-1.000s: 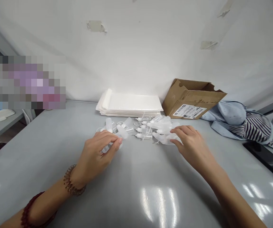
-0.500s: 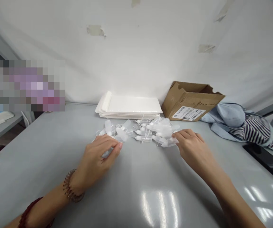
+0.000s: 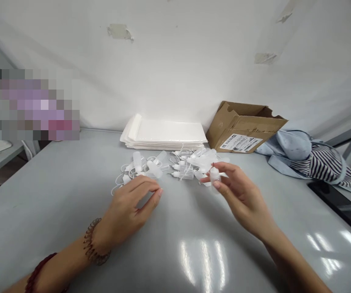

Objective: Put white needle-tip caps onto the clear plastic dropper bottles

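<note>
My right hand (image 3: pixel 242 195) pinches a small translucent white squeeze bottle (image 3: pixel 215 179) upright between thumb and fingers, just in front of the right-hand pile. Its top is narrow and pale, and a thin strap seems to stick out at the side. My left hand (image 3: pixel 132 207) is closed, thumb tip close to the forefinger, with no object showing in it; its other fingers are partly hidden. Right beyond it lie several similar bottles (image 3: pixel 137 161) with looped straps. More such bottles (image 3: pixel 183 175), some with thin pointed tips, lie heaped between the hands.
A stack of white padded envelopes (image 3: pixel 169 132) lies against the wall. To its right a labelled cardboard box (image 3: pixel 245 130) stands open. Light-blue and striped fabric (image 3: pixel 316 162) is bundled at the right, beside a black flat object (image 3: pixel 340 211). A blurred-out patch (image 3: pixel 35 103) covers the far left.
My right hand has drawn back from the right pile and turned, bringing a bottle up. My left hand has shifted slightly to the right, uncovering more bottles behind it.
</note>
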`<state>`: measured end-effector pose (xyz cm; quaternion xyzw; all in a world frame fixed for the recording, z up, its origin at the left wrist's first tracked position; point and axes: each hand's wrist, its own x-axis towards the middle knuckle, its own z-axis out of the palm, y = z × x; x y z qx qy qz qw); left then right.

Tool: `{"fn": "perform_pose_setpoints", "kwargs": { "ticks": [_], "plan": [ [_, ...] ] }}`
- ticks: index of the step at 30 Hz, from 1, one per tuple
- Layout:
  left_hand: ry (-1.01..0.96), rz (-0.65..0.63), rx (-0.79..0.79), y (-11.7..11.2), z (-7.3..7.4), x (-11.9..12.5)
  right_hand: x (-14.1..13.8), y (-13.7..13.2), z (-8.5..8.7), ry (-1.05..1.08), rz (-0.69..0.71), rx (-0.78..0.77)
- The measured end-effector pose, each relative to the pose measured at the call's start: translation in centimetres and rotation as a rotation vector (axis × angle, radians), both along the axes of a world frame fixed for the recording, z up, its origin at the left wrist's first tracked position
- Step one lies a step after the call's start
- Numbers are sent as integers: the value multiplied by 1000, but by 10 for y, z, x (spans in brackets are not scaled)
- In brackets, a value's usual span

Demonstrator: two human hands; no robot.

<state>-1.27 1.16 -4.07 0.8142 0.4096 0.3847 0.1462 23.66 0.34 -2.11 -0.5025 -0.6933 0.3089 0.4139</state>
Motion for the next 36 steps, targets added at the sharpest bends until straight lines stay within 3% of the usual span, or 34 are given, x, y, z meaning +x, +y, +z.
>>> {"fn": "perform_pose_setpoints", "kwargs": {
  "ticks": [2, 5, 8, 11, 18, 26, 32, 36],
  "plan": [
    [-11, -4, -61, -4, 0, 2, -12, -7, -1, 118, 92, -79],
    [-42, -39, -279, -9, 2, 5, -25, -17, 0, 200, 155, -208],
    [-134, -106, -498, -12, 4, 6, -32, -22, 0, 197, 193, -323],
    [-245, -134, -600, -11, 7, 5, -37, -23, -1, 175, 249, -389],
    [-377, -63, -678, -5, 15, 0, -43, -24, -3, 148, 315, -465],
    [-345, -130, -667, -3, 18, 0, -43, -26, -5, 140, 339, -443],
    [-390, -198, -795, -4, 20, 1, -41, -27, -2, 185, 311, -461],
    [-390, -172, -845, -4, 18, 3, -41, -28, -2, 185, 313, -474]
  ]
}}
